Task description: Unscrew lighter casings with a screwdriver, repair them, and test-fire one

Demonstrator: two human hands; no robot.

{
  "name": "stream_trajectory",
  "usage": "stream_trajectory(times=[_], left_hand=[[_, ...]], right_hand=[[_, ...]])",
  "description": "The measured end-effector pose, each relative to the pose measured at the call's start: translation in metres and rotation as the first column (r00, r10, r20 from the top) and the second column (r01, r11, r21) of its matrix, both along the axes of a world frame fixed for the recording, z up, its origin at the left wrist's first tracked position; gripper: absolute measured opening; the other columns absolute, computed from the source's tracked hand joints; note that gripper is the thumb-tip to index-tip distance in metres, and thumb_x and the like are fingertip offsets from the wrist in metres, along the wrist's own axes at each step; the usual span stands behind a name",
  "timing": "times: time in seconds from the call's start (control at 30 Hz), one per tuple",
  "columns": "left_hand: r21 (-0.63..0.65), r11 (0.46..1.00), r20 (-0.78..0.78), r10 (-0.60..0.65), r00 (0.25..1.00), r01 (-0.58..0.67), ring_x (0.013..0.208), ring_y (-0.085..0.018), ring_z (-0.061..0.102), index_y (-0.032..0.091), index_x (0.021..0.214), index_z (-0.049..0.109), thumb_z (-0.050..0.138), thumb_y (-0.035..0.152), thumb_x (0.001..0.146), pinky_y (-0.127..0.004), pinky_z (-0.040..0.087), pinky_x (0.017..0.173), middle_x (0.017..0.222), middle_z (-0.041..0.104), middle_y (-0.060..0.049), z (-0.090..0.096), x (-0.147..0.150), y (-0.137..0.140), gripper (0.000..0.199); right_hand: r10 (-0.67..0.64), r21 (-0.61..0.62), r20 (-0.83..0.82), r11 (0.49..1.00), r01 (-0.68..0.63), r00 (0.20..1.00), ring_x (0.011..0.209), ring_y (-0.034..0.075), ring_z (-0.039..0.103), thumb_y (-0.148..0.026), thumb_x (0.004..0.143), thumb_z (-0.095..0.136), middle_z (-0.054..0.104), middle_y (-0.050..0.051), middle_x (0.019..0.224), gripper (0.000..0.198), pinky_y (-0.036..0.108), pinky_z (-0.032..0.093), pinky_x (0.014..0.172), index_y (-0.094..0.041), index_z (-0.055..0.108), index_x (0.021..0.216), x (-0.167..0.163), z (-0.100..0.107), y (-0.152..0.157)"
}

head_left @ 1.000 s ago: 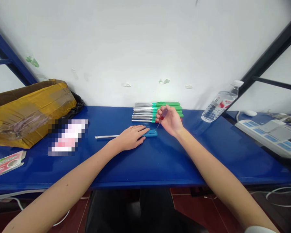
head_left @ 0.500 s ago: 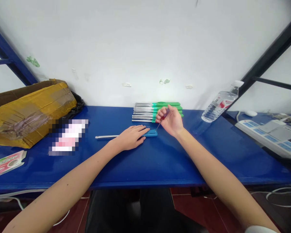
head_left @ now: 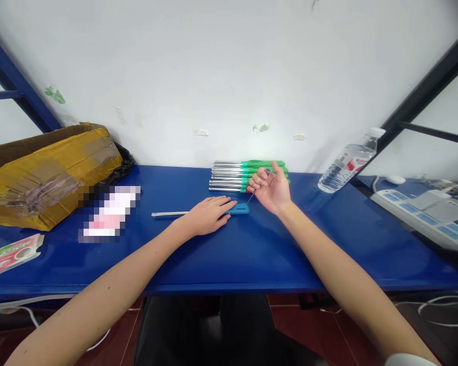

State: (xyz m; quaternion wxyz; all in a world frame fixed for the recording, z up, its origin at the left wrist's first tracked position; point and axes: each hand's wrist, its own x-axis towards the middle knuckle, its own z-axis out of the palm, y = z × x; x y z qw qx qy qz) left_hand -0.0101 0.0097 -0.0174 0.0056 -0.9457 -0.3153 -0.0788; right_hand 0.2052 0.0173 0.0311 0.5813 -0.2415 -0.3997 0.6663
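Observation:
My left hand (head_left: pixel 209 214) lies over a blue-handled metal rod (head_left: pixel 170 214) on the table, its fingers across the handle and its thumb along the near side. The handle's slotted end shows beyond the fingertips. My right hand (head_left: pixel 272 190), palm turned up, has curled fingers around a thin screwdriver (head_left: pixel 251 198), whose grip is mostly hidden. The slanted shaft meets the end of the blue handle. Behind the right hand lies a row of several green-handled metal rods (head_left: pixel 229 176), partly covered by its fingers.
A taped cardboard box (head_left: pixel 53 178) stands at the left on the blue table (head_left: pixel 221 264), near a pink-green card (head_left: pixel 15 253) and a blurred-out sheet (head_left: pixel 110 213). A water bottle (head_left: pixel 347 161) leans at the right, beside a power strip (head_left: pixel 423 216). A wall (head_left: pixel 213 76) closes the back.
My right hand has rotated slightly around the screwdriver, its thumb now higher. The left hand and the blue-handled rod stay put; the whole view shifts a little.

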Motion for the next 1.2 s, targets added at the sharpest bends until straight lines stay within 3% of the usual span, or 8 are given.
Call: stream_trajectory(times=[0.2, 0.3, 0.47, 0.57, 0.73, 0.87, 1.07, 1.2], left_hand=[[-0.008, 1.0, 0.005, -0.004, 1.0, 0.004, 0.137, -0.028, 0.044, 0.017, 0.147, 0.041, 0.034, 0.034, 0.102, -0.045, 0.035, 0.112, 0.149, 0.046, -0.012, 0.0003, -0.0001, -0.0004, 0.049], [-0.006, 1.0, 0.019, -0.007, 1.0, 0.007, 0.137, -0.028, 0.044, 0.017, 0.147, 0.042, 0.035, 0.034, 0.102, -0.045, 0.036, 0.112, 0.149, 0.047, -0.013, 0.0008, 0.0, -0.0006, 0.048], [-0.006, 1.0, 0.007, -0.01, 1.0, 0.01, 0.137, -0.028, 0.044, 0.016, 0.147, 0.042, 0.034, 0.033, 0.102, -0.045, 0.035, 0.112, 0.148, 0.047, -0.013, 0.0011, 0.0001, -0.0009, 0.048], [0.008, 1.0, 0.004, -0.01, 1.0, 0.01, 0.137, -0.027, 0.044, 0.017, 0.147, 0.042, 0.034, 0.034, 0.102, -0.043, 0.036, 0.112, 0.148, 0.047, -0.013, 0.0003, -0.0002, -0.0006, 0.048], [0.012, 1.0, -0.013, 0.0, 1.0, 0.0, 0.137, -0.027, 0.044, 0.017, 0.147, 0.041, 0.034, 0.034, 0.102, -0.042, 0.035, 0.113, 0.149, 0.046, -0.012, 0.0002, -0.0002, -0.0005, 0.048], [0.0, 1.0, -0.004, -0.003, 1.0, 0.003, 0.137, -0.027, 0.043, 0.018, 0.147, 0.041, 0.035, 0.034, 0.102, -0.043, 0.036, 0.112, 0.149, 0.046, -0.012, 0.0009, 0.0001, -0.0005, 0.048], [-0.006, 1.0, 0.014, -0.005, 1.0, 0.005, 0.137, -0.027, 0.044, 0.018, 0.147, 0.042, 0.035, 0.034, 0.102, -0.043, 0.035, 0.113, 0.149, 0.047, -0.012, -0.0006, -0.0002, 0.0, 0.048], [0.008, 1.0, 0.022, -0.01, 1.0, 0.01, 0.137, -0.026, 0.045, 0.019, 0.146, 0.043, 0.035, 0.034, 0.102, -0.043, 0.036, 0.112, 0.149, 0.047, -0.012, -0.0012, -0.0005, 0.0003, 0.047]], right_hand=[[-0.058, 0.025, 0.025, 0.998, 0.058, 0.998, 0.065, 0.014, 0.05, -0.048, 0.088, 0.058, 0.046, -0.002, 0.069, 0.031, 0.026, 0.046, 0.061, -0.023, 0.05, 0.071, -0.0007, -0.0012, -0.0014], [-0.082, 0.038, 0.071, 0.996, 0.079, 0.994, 0.062, 0.015, 0.048, -0.05, 0.088, 0.059, 0.041, -0.003, 0.063, 0.031, 0.026, 0.046, 0.061, -0.025, 0.05, 0.072, -0.0013, -0.0005, -0.0012], [-0.032, 0.051, 0.08, 0.998, 0.028, 0.996, 0.047, 0.012, 0.034, -0.064, 0.089, 0.051, 0.021, -0.006, 0.051, 0.051, 0.026, 0.043, 0.054, -0.023, 0.041, 0.06, -0.0025, -0.0006, -0.0006], [-0.009, 0.047, 0.052, 0.999, 0.006, 0.999, 0.046, 0.012, 0.031, -0.066, 0.089, 0.047, 0.02, -0.007, 0.05, 0.051, 0.026, 0.042, 0.054, -0.023, 0.045, 0.062, -0.002, -0.0005, -0.0018], [-0.007, 0.044, 0.018, 0.999, 0.006, 1.0, 0.051, 0.012, 0.04, -0.051, 0.089, 0.055, 0.034, -0.006, 0.056, 0.031, 0.026, 0.044, 0.055, -0.024, 0.052, 0.074, -0.003, 0.0003, -0.0042], [-0.084, 0.081, 0.055, 0.994, 0.079, 0.995, 0.068, 0.013, 0.055, -0.051, 0.088, 0.059, 0.051, -0.001, 0.07, 0.038, 0.026, 0.047, 0.064, -0.022, 0.05, 0.065, -0.006, -0.0017, -0.0022], [-0.079, 0.049, 0.112, 0.996, 0.074, 0.991, 0.045, 0.012, 0.031, -0.07, 0.087, 0.048, 0.02, -0.008, 0.048, 0.051, 0.027, 0.044, 0.055, -0.024, 0.052, 0.065, -0.006, -0.0041, -0.0009], [-0.067, 0.046, 0.098, 0.997, 0.063, 0.993, 0.047, 0.013, 0.034, -0.072, 0.085, 0.047, 0.024, -0.007, 0.05, 0.05, 0.028, 0.046, 0.056, -0.025, 0.05, 0.07, -0.0058, -0.0021, -0.0039]])
